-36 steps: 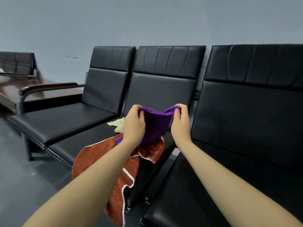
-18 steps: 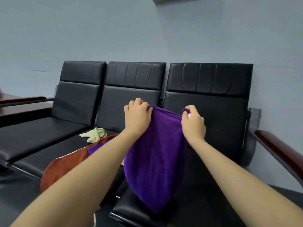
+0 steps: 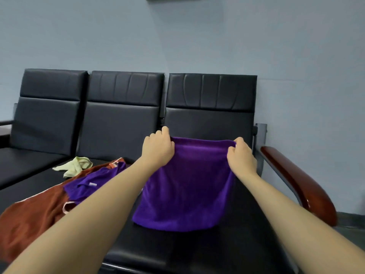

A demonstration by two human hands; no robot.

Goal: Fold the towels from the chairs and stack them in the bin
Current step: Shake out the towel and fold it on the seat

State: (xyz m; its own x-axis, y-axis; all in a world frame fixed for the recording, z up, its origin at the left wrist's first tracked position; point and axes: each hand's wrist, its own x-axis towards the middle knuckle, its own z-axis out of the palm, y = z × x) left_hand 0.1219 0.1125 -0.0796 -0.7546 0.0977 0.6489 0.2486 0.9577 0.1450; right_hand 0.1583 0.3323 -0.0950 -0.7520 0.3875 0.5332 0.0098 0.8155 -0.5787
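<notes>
A purple towel hangs spread out over the rightmost black seat, its lower edge lying on the cushion. My left hand grips its top left corner and my right hand grips its top right corner. On the middle seat lie a rust-orange towel, a second purple cloth on top of it, and a crumpled pale yellow cloth further back. No bin is in view.
Three joined black chairs stand against a grey wall. A red-brown wooden armrest borders the right seat. The left seat holds nothing.
My hands have moved apart and to the right, stretching the purple towel wide over the rightmost seat. Its lower edge now rests on the cushion. The view has shifted right.
</notes>
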